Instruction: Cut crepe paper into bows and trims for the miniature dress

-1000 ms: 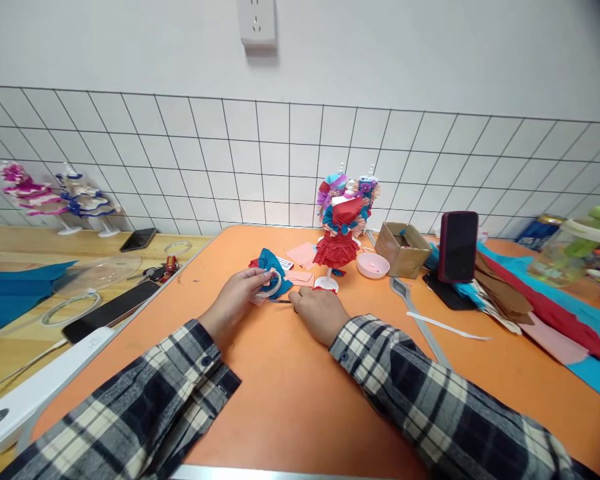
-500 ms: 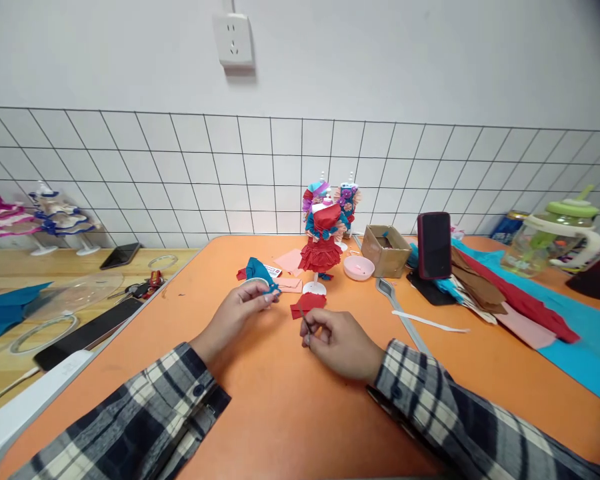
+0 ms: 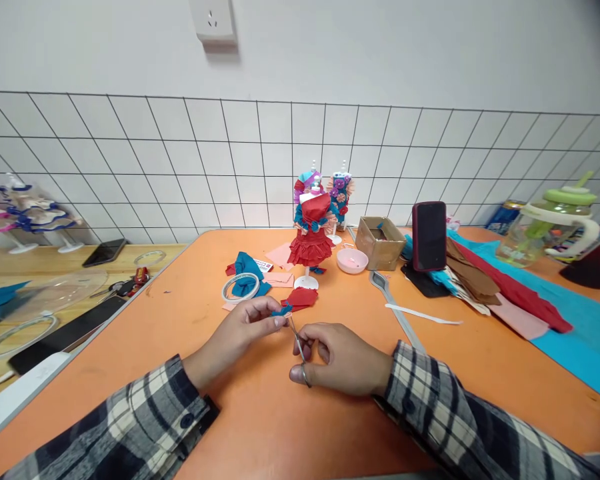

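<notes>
My left hand (image 3: 245,328) pinches a small blue paper scrap (image 3: 282,311) between thumb and fingertips, low over the orange table (image 3: 280,413). My right hand (image 3: 340,359) is closed around small scissors (image 3: 297,341), whose tips point up at the scrap. Just behind lie a red paper piece (image 3: 300,298), a tape roll (image 3: 241,288) and crumpled blue paper (image 3: 247,275). A small mannequin in a red paper dress (image 3: 310,233) stands further back.
A pink bowl (image 3: 352,261), a cardboard box (image 3: 380,242) and an upright phone (image 3: 429,235) stand behind the mannequin. A metal ruler (image 3: 395,307), coloured paper sheets (image 3: 530,300) and a green-lidded jug (image 3: 550,230) lie right. A wooden table (image 3: 55,267) with phones is left.
My left hand let go of the tape roll, which now lies on the table, and pinched a blue scrap. My right hand picked up the scissors and both hands drew nearer me.
</notes>
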A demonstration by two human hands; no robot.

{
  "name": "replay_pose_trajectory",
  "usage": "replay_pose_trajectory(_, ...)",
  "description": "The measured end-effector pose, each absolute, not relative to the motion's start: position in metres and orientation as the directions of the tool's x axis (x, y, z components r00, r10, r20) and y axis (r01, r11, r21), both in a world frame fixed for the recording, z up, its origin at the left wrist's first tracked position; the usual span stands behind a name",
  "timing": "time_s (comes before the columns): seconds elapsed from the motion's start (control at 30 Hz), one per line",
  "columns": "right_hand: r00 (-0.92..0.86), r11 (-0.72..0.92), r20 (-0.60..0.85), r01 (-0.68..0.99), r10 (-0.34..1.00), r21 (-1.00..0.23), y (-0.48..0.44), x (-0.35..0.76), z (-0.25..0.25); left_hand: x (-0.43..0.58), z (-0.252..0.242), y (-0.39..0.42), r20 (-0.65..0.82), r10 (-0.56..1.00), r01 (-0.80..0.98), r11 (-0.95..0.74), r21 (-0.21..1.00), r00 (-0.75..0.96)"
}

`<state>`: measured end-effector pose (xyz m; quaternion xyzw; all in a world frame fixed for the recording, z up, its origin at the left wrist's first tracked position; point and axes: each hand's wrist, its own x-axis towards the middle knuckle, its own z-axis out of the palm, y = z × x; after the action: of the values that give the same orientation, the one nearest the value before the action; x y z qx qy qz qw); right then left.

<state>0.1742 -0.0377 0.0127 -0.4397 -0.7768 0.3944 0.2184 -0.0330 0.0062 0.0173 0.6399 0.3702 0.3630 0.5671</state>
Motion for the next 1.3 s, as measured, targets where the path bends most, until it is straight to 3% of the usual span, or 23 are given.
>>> replay_pose_trajectory(0.27,-0.524,0.325,0.018,0.502,0.852,-0.802,-0.039,0.173,0.017,-0.029,0.019,-0.001,0.060,0.854,0.139,-0.153,0.978,0.518)
replay_pose_trajectory(0.7,-0.511,0.090,-0.095,0.325,0.854,-0.941,-0.040,0.169,0.017,-0.032,0.020,0.005,0.066,0.862,0.066,-0.114,0.991,0.503)
replay_pose_trajectory(0.97,-0.510,0.089,-0.070,0.282,0.857,-0.955,-0.038,0.169,0.011,-0.031,0.013,0.006,0.027,0.879,-0.069,0.006,0.998,0.475)
replay_pose_trajectory(1.3,-0.524,0.115,-0.060,0.296,0.850,-0.948,-0.037,0.168,0.003,-0.029,0.018,0.001,-0.008,0.885,-0.028,0.023,0.999,0.466)
